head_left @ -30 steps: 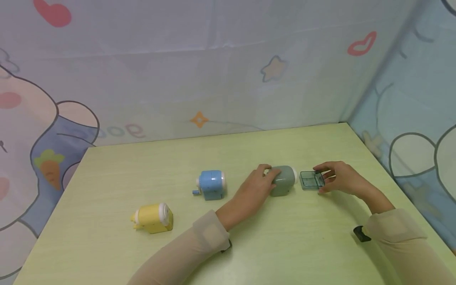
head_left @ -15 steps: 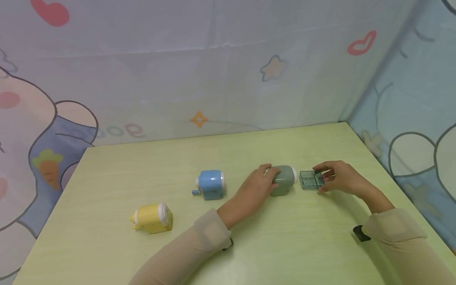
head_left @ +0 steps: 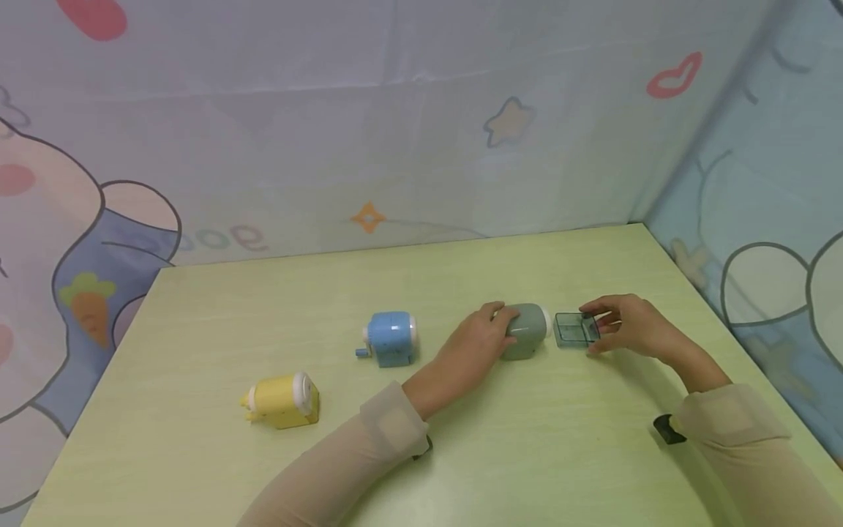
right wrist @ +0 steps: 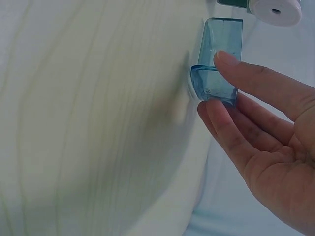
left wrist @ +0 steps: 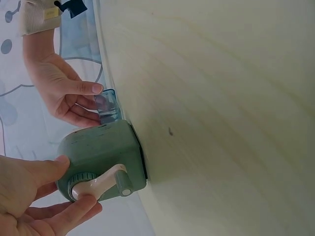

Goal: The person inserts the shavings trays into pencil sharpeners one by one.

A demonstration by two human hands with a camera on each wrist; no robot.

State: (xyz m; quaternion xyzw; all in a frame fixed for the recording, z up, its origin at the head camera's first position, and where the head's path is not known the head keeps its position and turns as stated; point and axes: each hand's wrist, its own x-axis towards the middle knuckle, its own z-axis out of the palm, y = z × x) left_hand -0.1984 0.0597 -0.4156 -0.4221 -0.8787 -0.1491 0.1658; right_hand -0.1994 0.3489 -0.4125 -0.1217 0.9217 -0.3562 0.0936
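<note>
A green hand-crank pencil sharpener (head_left: 529,333) stands on the table, its white front (right wrist: 283,14) with a pencil hole turned to the right. My left hand (head_left: 469,351) grips it from the crank end, thumb on the body and fingers by the white crank arm (left wrist: 98,185) in the left wrist view. Just to the right, apart from the sharpener, lies its see-through blue-green shavings drawer (head_left: 570,331). My right hand (head_left: 635,328) pinches the drawer's outer end between thumb and fingers; the right wrist view shows no shavings inside the clear walls.
To the left of my left hand stands a blue crank sharpener (head_left: 391,339). Nearer the front left is a yellow sharpener (head_left: 285,402). A printed cloth (head_left: 421,146) hangs behind the pale green table (head_left: 197,337) and along its right side.
</note>
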